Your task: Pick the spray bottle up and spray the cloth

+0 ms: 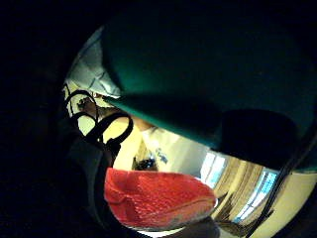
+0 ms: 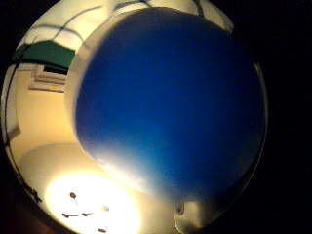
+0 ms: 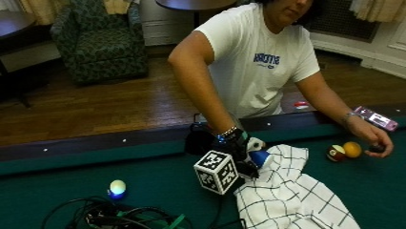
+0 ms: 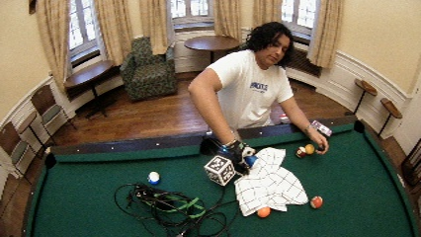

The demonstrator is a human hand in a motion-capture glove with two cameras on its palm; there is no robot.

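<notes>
Outside view: your gloved right hand [image 3: 236, 149] is lowered at the near edge of the white checked cloth [image 3: 289, 191], its fingers curled round the blue spray bottle [image 3: 258, 157], whose white head shows just above the glove. The cloth lies rumpled on the green desk [image 3: 63, 181], and the bottle sits at the cloth's upper corner.
Outside view, other items: your bare hand reaches toward two billiard balls [image 3: 343, 151] near the rail; a white ball [image 3: 117, 187] lies beside a tangle of cables [image 3: 114, 217].
Wide outside view: the same grip holds at the cloth [image 4: 270, 185]; an orange ball [image 4: 264, 212] touches the cloth's lower edge, and a red ball [image 4: 317, 202] lies just beside it.
Thumb side palm view: the blue bottle body [image 2: 170, 97] fills the view, close to your palm.
Little finger side palm view: green felt [image 1: 208, 59] and a red surface [image 1: 153, 198] show; you cannot tell what the red surface is.
</notes>
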